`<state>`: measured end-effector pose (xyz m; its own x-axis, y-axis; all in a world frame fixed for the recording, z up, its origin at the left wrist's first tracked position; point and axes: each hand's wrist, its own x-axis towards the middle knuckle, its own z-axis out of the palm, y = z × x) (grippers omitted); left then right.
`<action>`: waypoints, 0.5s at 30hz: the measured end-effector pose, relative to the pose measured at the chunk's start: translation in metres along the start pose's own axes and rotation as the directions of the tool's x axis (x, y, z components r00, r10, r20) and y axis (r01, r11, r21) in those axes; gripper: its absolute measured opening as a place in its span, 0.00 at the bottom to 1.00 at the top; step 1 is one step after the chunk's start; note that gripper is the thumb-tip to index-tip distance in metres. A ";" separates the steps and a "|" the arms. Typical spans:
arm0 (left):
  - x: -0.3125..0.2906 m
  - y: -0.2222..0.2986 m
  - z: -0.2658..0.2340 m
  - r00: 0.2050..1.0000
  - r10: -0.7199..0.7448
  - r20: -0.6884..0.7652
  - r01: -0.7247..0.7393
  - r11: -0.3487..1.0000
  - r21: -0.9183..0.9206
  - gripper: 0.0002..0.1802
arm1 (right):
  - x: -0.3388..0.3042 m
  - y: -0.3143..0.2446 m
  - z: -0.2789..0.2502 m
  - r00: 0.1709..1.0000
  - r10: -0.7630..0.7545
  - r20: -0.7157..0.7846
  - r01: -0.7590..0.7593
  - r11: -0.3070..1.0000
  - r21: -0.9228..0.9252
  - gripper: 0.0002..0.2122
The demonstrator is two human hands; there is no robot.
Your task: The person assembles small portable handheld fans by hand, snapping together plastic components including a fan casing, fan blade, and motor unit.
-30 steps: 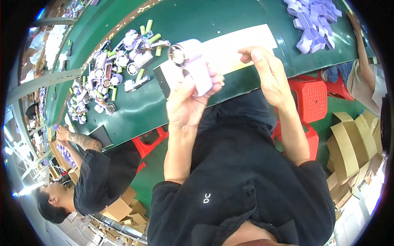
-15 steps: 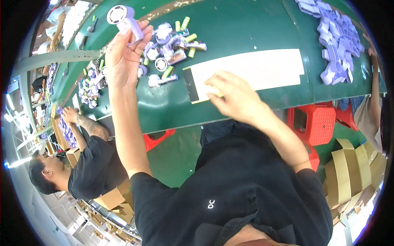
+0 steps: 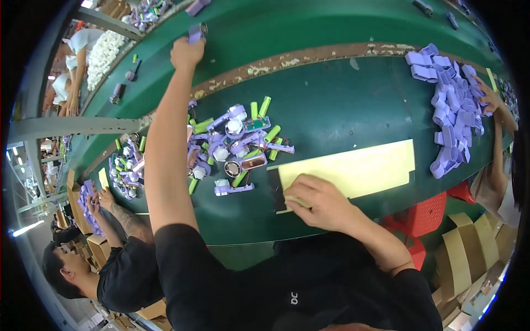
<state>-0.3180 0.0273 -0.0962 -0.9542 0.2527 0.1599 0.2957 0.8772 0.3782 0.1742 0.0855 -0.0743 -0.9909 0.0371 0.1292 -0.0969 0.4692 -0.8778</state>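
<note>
My left hand [image 3: 187, 53] is stretched far out over the green conveyor belt, its fingers closed round a purple handheld fan [image 3: 196, 32]. The fan's round end points away from me. On the bench, my right hand [image 3: 317, 202] rests at the left end of a pale yellow sheet [image 3: 353, 169], by its black end strip [image 3: 275, 190]. Its fingers are curled and pinched together; what is between them is hidden. Left of the sheet lies a pile of opened purple fan parts [image 3: 234, 144] with green battery cells and wires.
Purple empty casings [image 3: 452, 110] are heaped at the right, where another person's hand [image 3: 488, 98] reaches in. A co-worker [image 3: 130, 270] sits at the left by a second parts pile [image 3: 126, 171]. A grey metal post [image 3: 83, 126] and a worn ledge [image 3: 298, 57] border the belt.
My left hand has carried the fan forward, from above the bench to over the belt. The view has shifted, so the bench sits lower. My right hand stays at the sheet's left end.
</note>
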 end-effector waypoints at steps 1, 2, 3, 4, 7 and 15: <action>0.013 0.002 0.009 0.999 -0.021 -0.027 0.022 0.999 0.023 0.33 | 0.007 0.000 -0.009 1.000 0.004 -0.004 -0.004 0.999 -0.033 0.07; 0.027 0.004 0.017 0.997 -0.045 -0.057 0.048 0.998 0.048 0.35 | 0.011 0.001 -0.014 1.000 0.001 -0.017 -0.002 0.997 -0.080 0.08; 0.044 -0.004 0.020 0.997 0.038 -0.067 -0.027 0.985 0.171 0.35 | 0.016 0.000 -0.017 1.000 -0.005 -0.023 0.003 0.995 -0.098 0.07; 0.058 -0.008 0.025 0.991 0.127 -0.050 -0.108 0.952 0.287 0.35 | 0.020 0.001 -0.023 1.000 0.000 -0.031 -0.004 0.993 -0.115 0.07; 0.093 -0.030 0.013 0.979 0.194 -0.071 -0.165 0.941 0.297 0.41 | 0.036 -0.002 -0.036 0.996 -0.074 -0.046 0.064 0.982 -0.178 0.08; 0.009 -0.026 -0.023 0.909 0.342 -0.240 -0.314 0.938 0.148 0.39 | 0.079 0.012 -0.026 0.974 -0.160 -0.159 0.098 0.934 -0.343 0.06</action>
<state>-0.3333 -0.0020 -0.0836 -0.7550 0.4320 0.4933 0.5706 0.8035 0.1697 0.0973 0.1169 -0.0625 -0.9350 0.1013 0.3399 -0.1553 0.7447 -0.6490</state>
